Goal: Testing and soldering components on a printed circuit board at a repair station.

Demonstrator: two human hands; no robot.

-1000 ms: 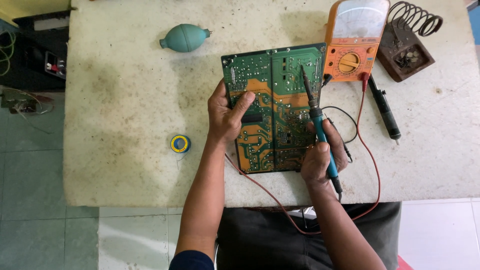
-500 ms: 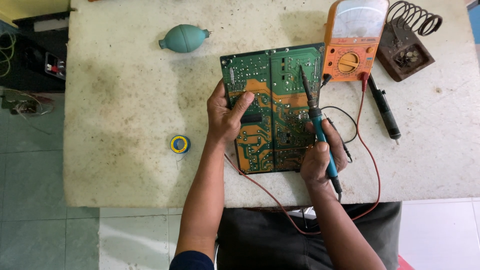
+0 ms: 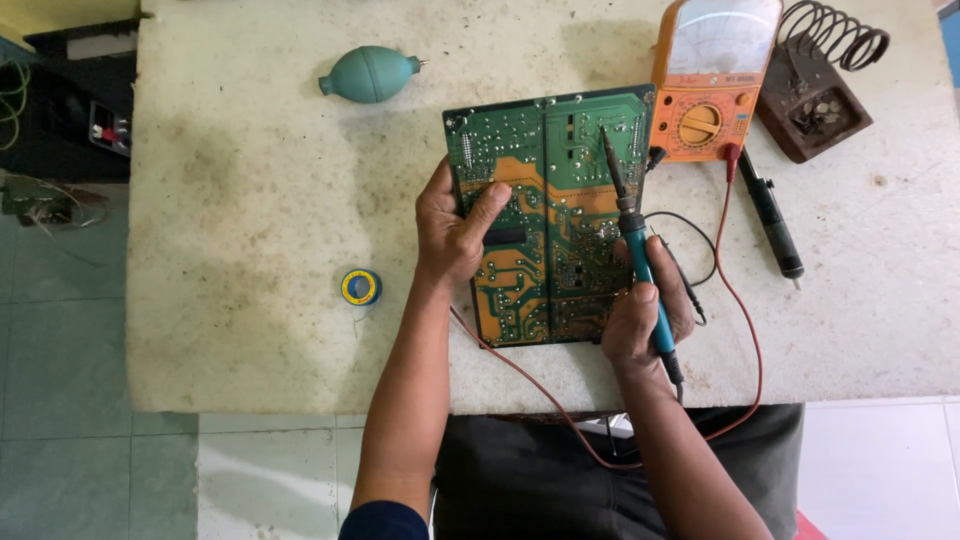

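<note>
Right now my left hand [image 3: 455, 235] presses flat, fingers spread, on the circuit board's [image 3: 545, 215] left edge; my right hand [image 3: 645, 320] grips the soldering iron [image 3: 635, 240], bare table [image 3: 250, 200] leftward.

This looks like a small electronics repair bench set up at home. A worn, stained pale stone tabletop [image 3: 250, 200] stands over a tiled floor [image 3: 70, 400] and carries an orange analogue multimeter [image 3: 708, 85], a brown soldering-iron stand with a coiled wire holder [image 3: 815, 85], a teal rubber dust blower [image 3: 368, 74], a small yellow-and-blue solder spool [image 3: 360, 287] and a green-and-orange printed circuit board [image 3: 550, 215].
</note>
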